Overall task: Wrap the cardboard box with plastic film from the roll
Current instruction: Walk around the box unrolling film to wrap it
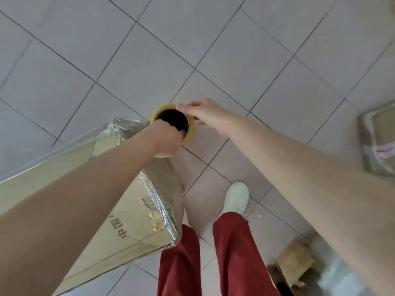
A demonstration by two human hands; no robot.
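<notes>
Head view only, so here goes. The wrapping is judged to be mid-lap. Shiny plastic film (165,207) is already stretched over the near end of the long cardboard box (132,223), and more is crinkled over its far corner. The box lies on the tiled floor (213,39) at the person's left, running off the left edge of the picture.

The film roll (190,124) is held upright just past the box's far corner and seen end-on from above, so only its hollow core and yellow rim show. A faint hazy sheet seems to hang below it, but that can't really be confirmed.

The next move probably calls for the roll to be carried round the box end with the film kept taut, low enough that the new lap overlaps the last one. Feet need minding too: a white shoe (236,198) is planted right beside the box.

Hands:
- **Left hand (165,139):** reached forward over the box, with the fingers hooked down inside the core and curled on its near wall.
- **Right hand (203,113):** reached in from the right, with the thumb laid on the far rim and the fingers wrapped down the outside of the roll.

So the roll is gripped from both sides, with both arms held nearly straight.

A wrapped parcel (377,144) and a small carton (292,264) are left on the floor at the right.
</notes>
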